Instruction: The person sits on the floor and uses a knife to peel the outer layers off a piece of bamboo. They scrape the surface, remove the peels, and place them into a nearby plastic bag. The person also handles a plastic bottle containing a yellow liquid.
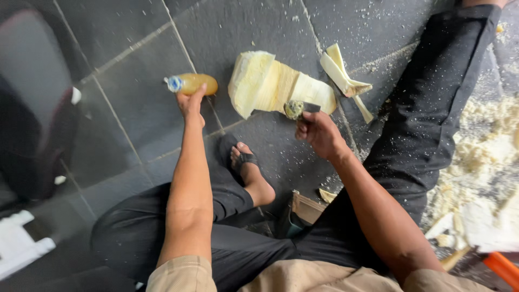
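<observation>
My left hand [190,103] reaches forward and touches a plastic bottle of amber liquid [193,84] lying on its side on the dark tiled floor. My right hand [319,131] grips the handle of a small tool with a greenish, dusty head [294,109], held just over a large pale cream carved block [273,84] on the floor. Whether my left fingers are closed around the bottle is not clear; they rest on its near side.
My legs in black trousers stretch across the floor, one foot in a black sandal [246,167]. Pale offcuts [343,75] lie beyond the block. A heap of cream shavings [481,162] covers the right side. A dark chair [38,103] stands left.
</observation>
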